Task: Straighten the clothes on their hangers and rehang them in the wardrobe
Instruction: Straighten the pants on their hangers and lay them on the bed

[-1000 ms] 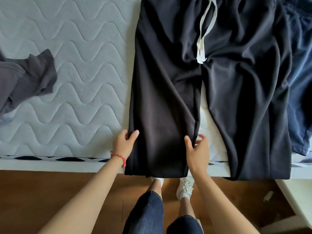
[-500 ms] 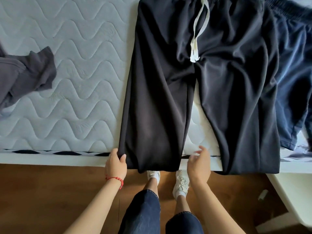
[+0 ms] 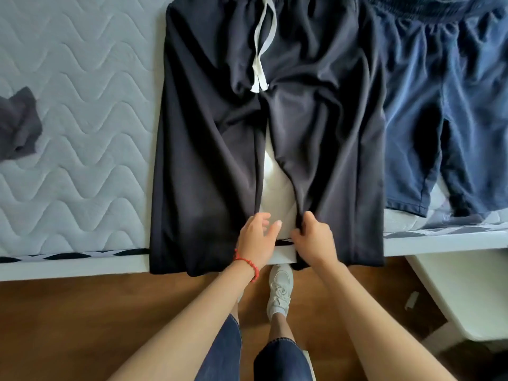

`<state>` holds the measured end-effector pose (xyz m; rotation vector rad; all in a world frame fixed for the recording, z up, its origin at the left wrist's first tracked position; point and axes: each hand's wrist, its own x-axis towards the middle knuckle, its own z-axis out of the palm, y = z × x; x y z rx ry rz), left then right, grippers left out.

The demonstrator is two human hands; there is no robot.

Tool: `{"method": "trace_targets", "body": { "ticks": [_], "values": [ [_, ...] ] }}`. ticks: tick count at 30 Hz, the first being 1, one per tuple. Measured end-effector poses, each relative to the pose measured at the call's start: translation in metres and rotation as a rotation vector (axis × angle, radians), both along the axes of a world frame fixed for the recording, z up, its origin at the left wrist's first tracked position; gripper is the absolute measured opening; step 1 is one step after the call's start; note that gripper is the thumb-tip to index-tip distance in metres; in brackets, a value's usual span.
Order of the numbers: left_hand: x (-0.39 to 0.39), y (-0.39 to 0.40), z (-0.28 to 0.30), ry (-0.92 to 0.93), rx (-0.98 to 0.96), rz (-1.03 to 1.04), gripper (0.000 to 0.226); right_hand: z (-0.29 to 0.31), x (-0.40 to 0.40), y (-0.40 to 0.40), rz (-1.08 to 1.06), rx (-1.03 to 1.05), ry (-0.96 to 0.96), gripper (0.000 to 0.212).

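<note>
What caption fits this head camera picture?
Two hands straighten black drawstring trousers on a quilted mattress.

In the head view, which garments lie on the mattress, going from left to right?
Grey garment → black drawstring trousers → navy blue shorts.
</note>
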<state>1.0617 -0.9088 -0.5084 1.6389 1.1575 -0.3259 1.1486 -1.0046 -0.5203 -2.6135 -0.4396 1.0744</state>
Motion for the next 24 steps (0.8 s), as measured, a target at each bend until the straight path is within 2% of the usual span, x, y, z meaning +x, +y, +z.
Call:
{"method": "trace_targets", "body": {
  "ticks": [2, 4, 6, 8, 9, 11, 13, 15, 17, 20, 22, 24],
  "values": [
    [0.018, -0.009, -0.005, 0.065, -0.18, 0.163, 0.047, 0.012, -0.012, 0.007, -0.043, 0.198, 0.097, 0.024],
    [0.027, -0.012, -0.012, 0.09, -0.271, 0.307, 0.047, 0.015, -0.015, 0.004, -0.011, 0.27, 0.128, 0.005],
    [0.028, -0.015, -0.02, 0.117, -0.301, 0.382, 0.043, 0.01, -0.008, -0.011, -0.024, 0.204, -0.051, 0.017],
    [0.027, -0.018, -0.026, 0.165, -0.263, 0.378, 0.041, 0.001, 0.008, -0.034, -0.222, 0.117, -0.26, 0.029],
    [0.027, -0.02, -0.028, 0.187, -0.232, 0.369, 0.041, -0.003, 0.017, -0.046, -0.341, 0.074, -0.294, 0.035],
    [0.027, -0.021, -0.032, 0.221, -0.181, 0.352, 0.041, -0.011, 0.032, -0.069, -0.52, 0.007, -0.217, 0.046],
    [0.028, -0.024, -0.04, 0.235, -0.174, 0.342, 0.039, -0.02, 0.04, -0.082, -0.604, 0.047, -0.052, 0.051],
    [0.028, -0.03, -0.052, 0.244, -0.241, 0.352, 0.037, -0.027, 0.046, -0.086, -0.622, 0.083, 0.097, 0.039],
    [0.028, -0.036, -0.06, 0.286, -0.394, 0.381, 0.032, -0.026, 0.052, -0.088, -0.607, 0.104, 0.132, 0.019],
    [0.035, -0.046, -0.044, 0.262, -0.621, 0.485, 0.014, -0.014, 0.064, -0.104, -0.738, 0.076, -0.081, 0.019],
    [0.037, -0.051, -0.035, 0.298, -0.725, 0.374, 0.026, -0.005, 0.072, -0.121, -0.856, 0.016, -0.23, 0.025],
    [0.035, -0.053, -0.029, 0.299, -0.767, 0.295, 0.032, -0.001, 0.079, -0.135, -0.876, -0.026, -0.224, 0.033]
  ]
}}
